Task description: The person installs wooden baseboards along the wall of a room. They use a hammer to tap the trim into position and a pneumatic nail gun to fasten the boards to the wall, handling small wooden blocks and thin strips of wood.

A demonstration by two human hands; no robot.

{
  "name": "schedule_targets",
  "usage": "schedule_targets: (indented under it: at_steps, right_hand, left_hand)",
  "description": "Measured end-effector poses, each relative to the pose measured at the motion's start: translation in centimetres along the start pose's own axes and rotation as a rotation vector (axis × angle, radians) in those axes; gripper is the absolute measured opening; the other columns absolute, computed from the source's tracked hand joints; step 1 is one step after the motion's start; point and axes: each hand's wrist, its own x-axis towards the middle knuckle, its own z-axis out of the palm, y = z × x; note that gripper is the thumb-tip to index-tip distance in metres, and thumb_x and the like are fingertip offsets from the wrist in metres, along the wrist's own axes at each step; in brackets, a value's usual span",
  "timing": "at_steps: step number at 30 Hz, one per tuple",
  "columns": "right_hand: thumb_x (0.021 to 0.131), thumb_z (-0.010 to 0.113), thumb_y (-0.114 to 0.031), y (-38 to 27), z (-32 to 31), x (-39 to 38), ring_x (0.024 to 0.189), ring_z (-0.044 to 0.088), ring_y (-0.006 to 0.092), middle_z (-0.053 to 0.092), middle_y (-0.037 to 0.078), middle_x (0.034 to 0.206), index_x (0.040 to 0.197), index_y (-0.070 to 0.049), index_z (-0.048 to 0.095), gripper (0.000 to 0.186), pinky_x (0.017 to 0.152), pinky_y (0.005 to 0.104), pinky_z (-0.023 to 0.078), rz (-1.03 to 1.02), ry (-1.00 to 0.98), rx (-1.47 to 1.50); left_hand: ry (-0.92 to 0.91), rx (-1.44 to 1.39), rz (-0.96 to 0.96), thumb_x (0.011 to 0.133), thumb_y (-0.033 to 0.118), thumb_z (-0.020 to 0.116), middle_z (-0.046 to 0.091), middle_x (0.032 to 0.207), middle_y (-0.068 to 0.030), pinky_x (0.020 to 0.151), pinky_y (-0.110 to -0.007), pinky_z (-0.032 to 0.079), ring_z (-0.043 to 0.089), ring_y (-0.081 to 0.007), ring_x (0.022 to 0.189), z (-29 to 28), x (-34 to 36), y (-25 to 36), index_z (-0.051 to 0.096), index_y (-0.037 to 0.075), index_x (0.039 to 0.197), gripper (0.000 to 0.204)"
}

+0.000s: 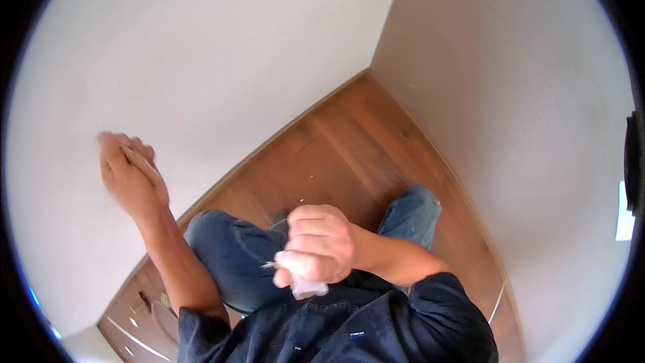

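My left hand [127, 173] is raised at the left in front of the pale wall, somewhat blurred. Its fingers are closed around a thin, flat, pale piece [143, 163], whose kind I cannot make out. Close to my chest, my right hand [317, 242] is curled into a fist, back of the hand upward. Out of its lower side sticks a small whitish, shiny piece [309, 290], mostly hidden by the fingers. A frayed light wisp [270, 265] pokes out beside the thumb.
I sit with bent knees on a brown wood floor [336, 141] in a corner. A white wall [201, 47] and a greyish wall [497, 81] meet ahead. White strips [138, 339] and small items lie at lower left. A dark object [631, 161] stands at the right edge.
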Motion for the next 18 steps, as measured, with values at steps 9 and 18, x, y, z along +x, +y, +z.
schedule_targets:
  at_steps: [9, 18]
  right_hand:
    - [0.108, 0.057, -0.019, 0.9, -6.3, -4.9, 0.100, 0.064, 0.0133, 0.069, 0.006, 0.111, 0.123, 0.000, 0.062, 0.025, 0.085, 0.0306, 0.053, 1.169, 0.458, 0.364]
    - [0.098, 0.072, -0.003, -0.4, -3.5, -2.2, 0.094, 0.065, 0.0156, 0.070, 0.007, 0.104, 0.116, 0.002, 0.067, 0.019, 0.087, 0.0291, 0.052, 0.878, 0.266, -0.036]
  left_hand:
    - [-1.026, 0.758, 0.062, 0.101, 0.021, 0.064, 0.069, 0.119, -0.0226, 0.098, -0.043, 0.052, 0.066, -0.0353, 0.112, 6.8, -9.2, 0.2, 0.060, 0.000, 0.138, 0.043]
    - [-1.095, 0.527, -0.311, 0.100, 0.024, 0.068, 0.074, 0.094, -0.0114, 0.076, -0.034, 0.054, 0.066, -0.0172, 0.082, 8.1, -8.1, -0.4, 0.072, -0.001, 0.116, 0.030]
